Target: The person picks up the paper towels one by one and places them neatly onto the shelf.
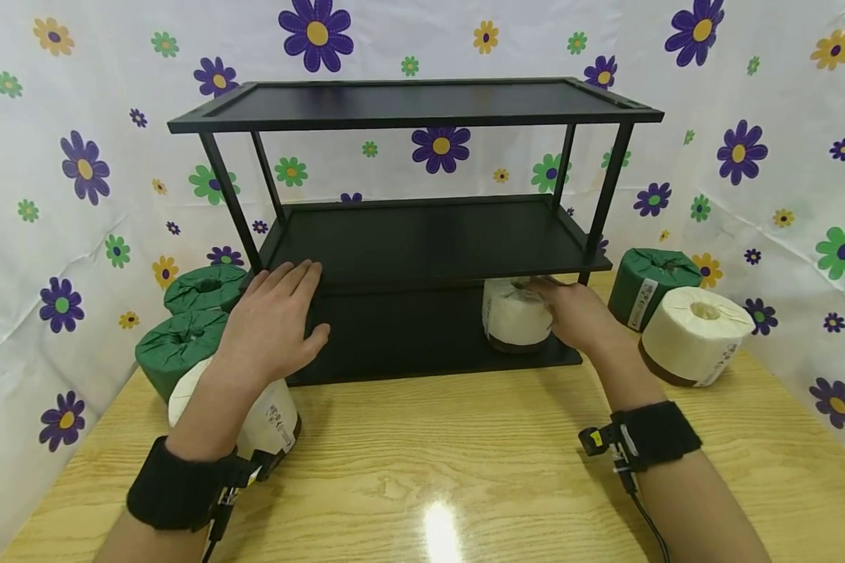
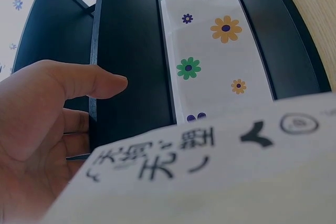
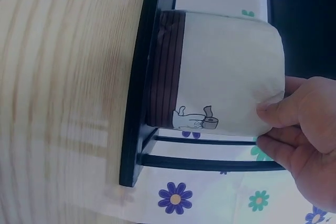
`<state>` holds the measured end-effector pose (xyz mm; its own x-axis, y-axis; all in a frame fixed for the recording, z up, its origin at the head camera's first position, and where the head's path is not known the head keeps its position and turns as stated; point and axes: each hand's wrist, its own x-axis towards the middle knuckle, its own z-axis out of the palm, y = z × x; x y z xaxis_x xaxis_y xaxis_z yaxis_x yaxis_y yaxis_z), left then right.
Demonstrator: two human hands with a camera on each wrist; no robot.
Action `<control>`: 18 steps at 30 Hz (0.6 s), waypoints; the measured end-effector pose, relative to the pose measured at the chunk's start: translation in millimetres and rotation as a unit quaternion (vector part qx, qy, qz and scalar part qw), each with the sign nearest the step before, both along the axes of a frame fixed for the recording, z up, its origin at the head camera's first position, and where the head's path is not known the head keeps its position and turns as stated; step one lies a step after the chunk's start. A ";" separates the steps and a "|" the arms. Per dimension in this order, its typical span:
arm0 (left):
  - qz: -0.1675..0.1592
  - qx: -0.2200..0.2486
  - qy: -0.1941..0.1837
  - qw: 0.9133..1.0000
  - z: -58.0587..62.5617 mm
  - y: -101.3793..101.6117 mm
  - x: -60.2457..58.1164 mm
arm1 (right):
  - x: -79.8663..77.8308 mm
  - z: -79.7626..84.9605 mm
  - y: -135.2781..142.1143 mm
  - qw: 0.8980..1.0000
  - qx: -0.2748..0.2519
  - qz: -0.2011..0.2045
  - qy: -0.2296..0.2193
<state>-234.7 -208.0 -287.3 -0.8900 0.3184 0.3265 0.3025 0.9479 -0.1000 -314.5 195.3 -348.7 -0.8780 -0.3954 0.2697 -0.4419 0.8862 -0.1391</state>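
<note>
A cream-wrapped toilet roll with a brown base band stands on the bottom board of a black shelf rack, towards its right end. My right hand grips its upper part from the right, just under the middle shelf; in the right wrist view the thumb lies on the cream wrapper. At the left front corner of the middle shelf, my left hand rests with fingers extended and thumb apart. Another cream roll stands beneath the left forearm, partly hidden by it.
Two green-wrapped rolls stand left of the rack. On the right are a green roll and a cream roll. The rack's top shelf and posts frame the space. A flowered cloth hangs behind the wooden table.
</note>
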 end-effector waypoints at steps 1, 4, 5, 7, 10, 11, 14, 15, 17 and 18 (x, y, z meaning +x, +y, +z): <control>0.000 0.000 0.000 1.000 0.2 0.0 0.0 | 0.6 0.7 -1.3 1.000 0.001 -0.005 -0.003; 0.000 -0.001 -0.001 1.000 0.5 0.0 0.1 | 2.5 2.6 -5.4 1.000 0.006 -0.020 -0.019; 0.001 -0.001 -0.002 1.000 0.6 0.0 0.2 | 3.4 3.5 -6.8 0.999 0.007 -0.026 -0.028; 0.001 -0.002 -0.003 1.000 0.7 0.0 0.3 | 5.1 4.7 -9.6 0.999 0.013 -0.037 -0.038; 0.001 -0.004 -0.005 1.000 0.8 0.0 0.5 | 7.4 5.8 -13.7 0.998 0.026 -0.050 -0.040; 0.001 -0.004 -0.006 1.000 0.8 0.0 0.6 | 7.7 5.8 -14.7 0.997 0.030 -0.052 -0.038; 0.002 -0.005 -0.008 1.000 0.8 0.0 0.9 | 8.7 6.6 -15.9 0.998 0.036 -0.046 -0.027; 0.002 -0.005 -0.008 1.000 0.8 0.1 0.9 | 8.6 7.1 -15.1 0.998 0.031 -0.042 -0.023; 0.002 -0.005 -0.009 1.000 0.6 0.1 0.8 | 8.1 8.3 -11.7 0.999 0.008 -0.032 -0.022; 0.002 -0.005 -0.009 1.000 0.5 0.1 0.6 | 7.9 8.9 -9.5 0.999 -0.004 -0.025 -0.022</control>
<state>-234.1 -207.9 -286.8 -0.8966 0.3191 0.3071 0.3014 0.9477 -0.1047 -306.6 185.8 -339.8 -0.9078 -0.3481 0.2340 -0.3898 0.9061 -0.1646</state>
